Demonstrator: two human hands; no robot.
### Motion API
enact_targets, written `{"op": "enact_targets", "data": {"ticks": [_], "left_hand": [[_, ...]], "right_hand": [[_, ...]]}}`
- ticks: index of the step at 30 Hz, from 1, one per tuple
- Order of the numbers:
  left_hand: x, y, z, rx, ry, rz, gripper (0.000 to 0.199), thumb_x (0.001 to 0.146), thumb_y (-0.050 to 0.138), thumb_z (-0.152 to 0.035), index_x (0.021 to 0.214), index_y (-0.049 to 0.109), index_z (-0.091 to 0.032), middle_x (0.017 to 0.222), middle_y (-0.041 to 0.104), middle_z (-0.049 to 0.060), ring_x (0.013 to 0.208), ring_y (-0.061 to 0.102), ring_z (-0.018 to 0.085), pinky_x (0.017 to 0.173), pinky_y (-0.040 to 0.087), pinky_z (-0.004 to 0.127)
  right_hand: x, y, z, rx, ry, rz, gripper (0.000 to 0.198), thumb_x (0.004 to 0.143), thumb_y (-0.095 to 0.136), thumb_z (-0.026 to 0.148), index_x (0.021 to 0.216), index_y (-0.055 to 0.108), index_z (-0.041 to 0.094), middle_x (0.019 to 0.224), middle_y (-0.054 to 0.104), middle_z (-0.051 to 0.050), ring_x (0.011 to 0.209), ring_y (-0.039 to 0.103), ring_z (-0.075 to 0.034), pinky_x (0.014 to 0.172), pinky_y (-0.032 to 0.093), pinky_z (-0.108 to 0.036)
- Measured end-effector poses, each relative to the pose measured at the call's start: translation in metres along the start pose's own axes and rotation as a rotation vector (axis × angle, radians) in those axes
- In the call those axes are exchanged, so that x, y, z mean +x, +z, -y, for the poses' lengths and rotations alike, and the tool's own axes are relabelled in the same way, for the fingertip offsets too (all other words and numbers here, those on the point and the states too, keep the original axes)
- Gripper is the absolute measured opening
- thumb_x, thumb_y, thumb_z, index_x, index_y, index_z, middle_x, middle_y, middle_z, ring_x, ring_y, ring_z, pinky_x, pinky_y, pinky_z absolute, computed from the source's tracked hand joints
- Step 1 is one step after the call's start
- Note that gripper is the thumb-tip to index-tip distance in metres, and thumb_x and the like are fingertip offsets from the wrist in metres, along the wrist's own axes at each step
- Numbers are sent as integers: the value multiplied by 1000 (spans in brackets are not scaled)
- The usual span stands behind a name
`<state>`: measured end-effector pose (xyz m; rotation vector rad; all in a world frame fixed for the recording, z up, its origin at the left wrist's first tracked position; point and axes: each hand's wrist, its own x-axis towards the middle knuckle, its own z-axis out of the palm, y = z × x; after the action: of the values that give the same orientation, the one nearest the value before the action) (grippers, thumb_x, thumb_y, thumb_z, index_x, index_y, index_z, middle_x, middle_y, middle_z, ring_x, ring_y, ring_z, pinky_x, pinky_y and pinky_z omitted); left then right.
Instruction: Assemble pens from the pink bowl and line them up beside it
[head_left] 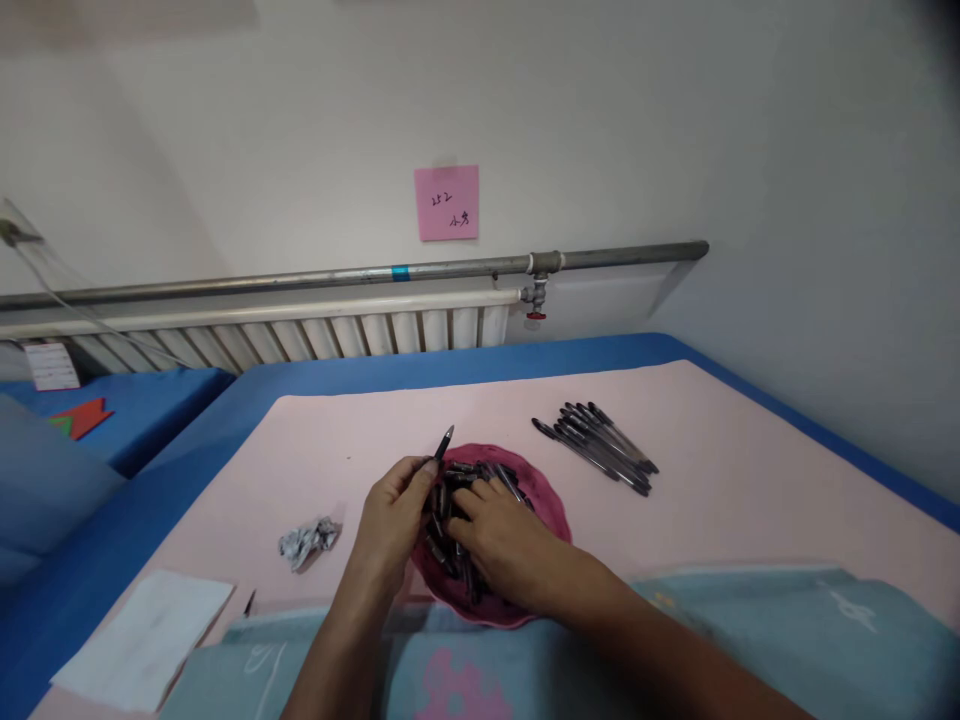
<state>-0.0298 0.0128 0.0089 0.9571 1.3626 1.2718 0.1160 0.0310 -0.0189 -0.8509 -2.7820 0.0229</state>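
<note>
The right hand (501, 532) hides pen parts (441, 545) (how many, unclear).

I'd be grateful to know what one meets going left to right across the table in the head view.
White sheet, small dark piece, crumpled wad, left hand, bowl, pen bunch.

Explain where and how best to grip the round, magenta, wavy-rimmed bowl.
Pinch the bowl, probably by its far-right rim, coming from the right: that wavy edge is exposed, while the left hand blocks the left and the right forearm crosses near-right.
</note>
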Motion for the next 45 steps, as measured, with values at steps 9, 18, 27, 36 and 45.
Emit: {"op": "enact_targets", "data": {"ticks": [9,18,27,36,45], "left_hand": [[0,-1,1,38,14,-8,24,72,58,-42,77,61,-19,45,41,-9,40,31,7,44,26,21],[0,-3,1,107,47,-9,28,73,58,-45,77,61,-18,47,42,-8,39,29,6,40,24,20],[-1,-2,-2,50,1,3,28,71,60,-44,79,60,-17,45,38,-9,38,27,5,39,20,19],[-7,-1,-7,154,10,133,31,73,58,-44,89,66,-19,55,53,-4,47,39,9,46,29,20],[-5,-1,-6,316,149,253,25,78,52,-35,89,70,-22,79,65,1,77,55,18,70,41,26]], "right_hand": [[2,1,-8,7,-46,14,10,82,49,16,88,57,18,91,60,-5,83,48,-21,76,36,-36],[3,-10,-10,227,7,-142,18,81,46,14,96,56,17,97,60,-7,90,53,-18,77,42,-31],[-1,-33,4,867,269,-417,18,78,52,17,94,58,22,81,64,0,71,59,-13,66,47,-25],[-12,-32,-46,390,432,-607,26,81,46,12,99,63,20,89,59,-6,85,57,-18,78,47,-34],[-16,-32,-45,268,226,-563,30,83,41,9,104,60,20,97,54,-9,91,55,-18,81,49,-35]]}}
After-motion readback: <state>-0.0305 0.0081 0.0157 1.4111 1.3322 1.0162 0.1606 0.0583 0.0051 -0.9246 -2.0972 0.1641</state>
